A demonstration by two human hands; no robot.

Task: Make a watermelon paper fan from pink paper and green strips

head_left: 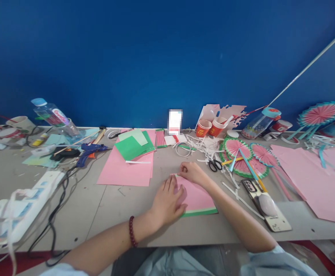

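Nearest the cam: light blue clothing [173, 264] below the edge of a grey table [110, 226], w/ both forearms reaching in over it. Left wrist has a dark red bead bracelet [131, 231].

Left hand [167, 201] is open, fingers spread, palm down on the left side of a pink sheet [200, 193]. That sheet's right in front of the person, btwn the forearms, w/ a pale strip and a green edge [203, 212] showing along its near side. Right hand [192, 174] is at the sheet's far left corner, fingers curled in; can't tell if it's actually pinching the paper.

Left of all that, a white power strip [42, 207] w/ dark cords beside it. On the right, just past the right forearm, a phone [280, 223] lies at an angle w/ a pale rounded thing on top, and more pink paper [322, 188] is spread out past it.

Bit further back: black-handled scissors [214, 165] near some watermelon-look paper fans [237, 149], green sheets [134, 147] on top of pink ones [123, 174], & a blue glue gun [88, 153] to their left.

Way back by the blue wall [156, 57]: a tilted clear bottle [65, 122] w/ a blue cap, a pink pleated piece [160, 138], a pixelated white thing, and red paper cups [204, 128].
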